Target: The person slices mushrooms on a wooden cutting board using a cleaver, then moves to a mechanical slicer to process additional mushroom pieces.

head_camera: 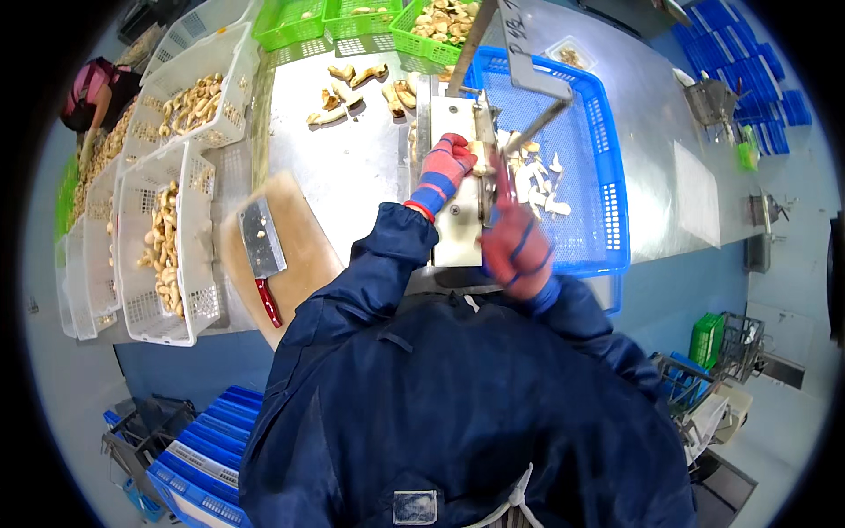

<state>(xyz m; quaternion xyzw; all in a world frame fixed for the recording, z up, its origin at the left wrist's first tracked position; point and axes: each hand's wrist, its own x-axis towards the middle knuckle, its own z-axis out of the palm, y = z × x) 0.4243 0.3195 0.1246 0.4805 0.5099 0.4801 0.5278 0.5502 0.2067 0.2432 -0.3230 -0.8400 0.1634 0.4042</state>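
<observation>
My left hand [443, 170], in a red and blue striped glove, holds a pale mushroom [480, 158] on the light plate of a bench-mounted cutter [455, 237]. My right hand [518, 252], gloved alike and blurred, is closed round the red handle [504, 181] of the cutter's blade, just right of the plate. A metal arm [536, 125] stretches over the blade side. Beyond it, cut mushroom pieces [538, 185] lie in a blue perforated crate [614, 218]. Left of the cutter, several whole mushrooms [344, 96] rest on the steel table [310, 158].
A cleaver [263, 241] with a red handle lies on a cutting board [304, 264] at my left. White crates [201, 290] of mushrooms line the left side, where another person [99, 92] stands. Green baskets [290, 30] occupy the far edge. Blue crates [218, 429] are stacked below.
</observation>
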